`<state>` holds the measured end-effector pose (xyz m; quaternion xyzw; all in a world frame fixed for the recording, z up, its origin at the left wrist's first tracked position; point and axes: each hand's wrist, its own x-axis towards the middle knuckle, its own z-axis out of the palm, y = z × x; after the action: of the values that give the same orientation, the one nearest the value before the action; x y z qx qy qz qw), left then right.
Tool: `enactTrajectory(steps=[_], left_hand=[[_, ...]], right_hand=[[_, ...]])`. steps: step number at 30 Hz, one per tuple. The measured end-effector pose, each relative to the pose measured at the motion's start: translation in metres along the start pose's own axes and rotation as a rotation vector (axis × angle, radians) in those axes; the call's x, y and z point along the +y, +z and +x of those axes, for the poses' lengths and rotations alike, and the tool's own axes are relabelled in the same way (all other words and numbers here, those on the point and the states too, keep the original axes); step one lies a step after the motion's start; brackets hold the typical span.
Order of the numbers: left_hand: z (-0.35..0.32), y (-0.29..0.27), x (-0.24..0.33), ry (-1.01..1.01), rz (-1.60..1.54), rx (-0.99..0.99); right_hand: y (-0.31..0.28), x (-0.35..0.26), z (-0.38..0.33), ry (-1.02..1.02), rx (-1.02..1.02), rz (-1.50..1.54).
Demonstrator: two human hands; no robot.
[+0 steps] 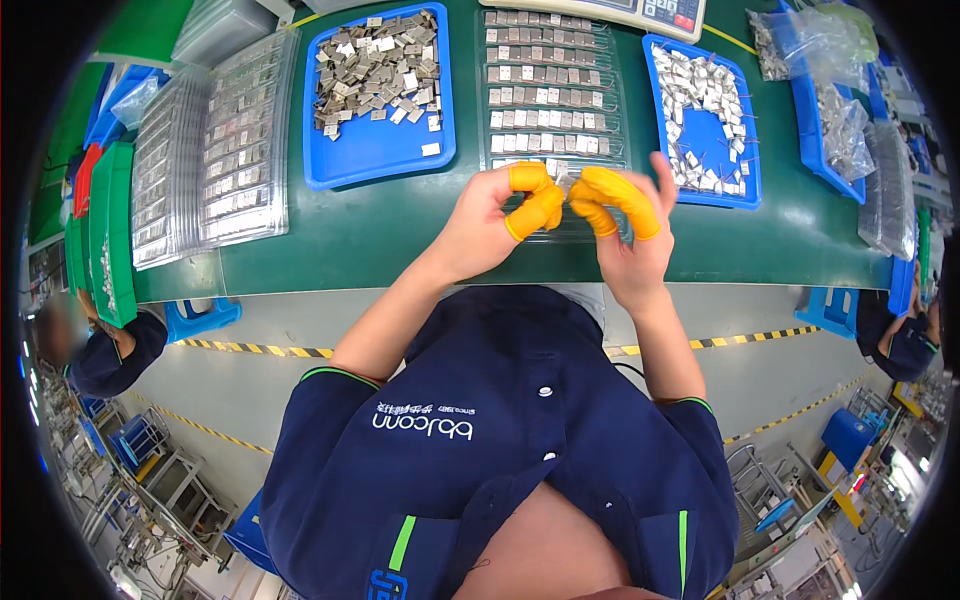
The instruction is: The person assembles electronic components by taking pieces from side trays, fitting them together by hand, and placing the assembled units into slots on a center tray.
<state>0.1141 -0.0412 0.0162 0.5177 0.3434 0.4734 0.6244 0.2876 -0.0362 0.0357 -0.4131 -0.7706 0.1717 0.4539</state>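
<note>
My left hand [497, 222] and my right hand [630, 225] meet above the front edge of the green table [380, 250]. Both wear orange finger cots on thumb and fingers. Between the fingertips of the two hands sits a small silvery metal part [566, 184], pinched from both sides. Right behind the hands lies a clear plastic tray [548, 90] with rows of small metal parts in its pockets. A blue tray [375, 150] heaped with square metal pieces stands to the left. Another blue tray [712, 140] with loose metal clips stands to the right.
Stacks of clear pocketed trays [215, 150] lie at the table's left, green bins [110, 230] beyond them. Bags of parts [835, 110] fill blue bins at the far right. A scale [650, 15] stands at the back. Other people sit at the left [110, 350] and right [900, 340].
</note>
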Motion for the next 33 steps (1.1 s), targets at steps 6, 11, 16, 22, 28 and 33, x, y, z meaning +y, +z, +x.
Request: enactTrajectory(steps=[6,11,16,22,28,33], left_hand=[[0.003,-0.006,-0.002,0.157,0.040,0.170],[0.004,0.008,0.002,0.094,-0.014,0.240],[0.005,0.004,-0.002,0.138,0.032,0.168],[0.000,-0.020,0.003,0.134,0.198,0.465],[-0.022,-0.056,0.001,0.103,0.367,0.613],[-0.033,-0.064,0.004,0.061,0.618,0.719]], right_hand=[[-0.003,0.003,0.014,0.036,0.367,-0.092],[0.010,-0.012,0.014,-0.021,0.098,-0.238],[0.009,-0.007,0.013,-0.011,0.067,-0.210],[-0.004,0.033,0.006,0.095,-0.074,-0.359],[-0.004,0.042,-0.004,0.138,-0.234,-0.489],[-0.003,0.039,0.004,0.106,-0.279,-0.490]])
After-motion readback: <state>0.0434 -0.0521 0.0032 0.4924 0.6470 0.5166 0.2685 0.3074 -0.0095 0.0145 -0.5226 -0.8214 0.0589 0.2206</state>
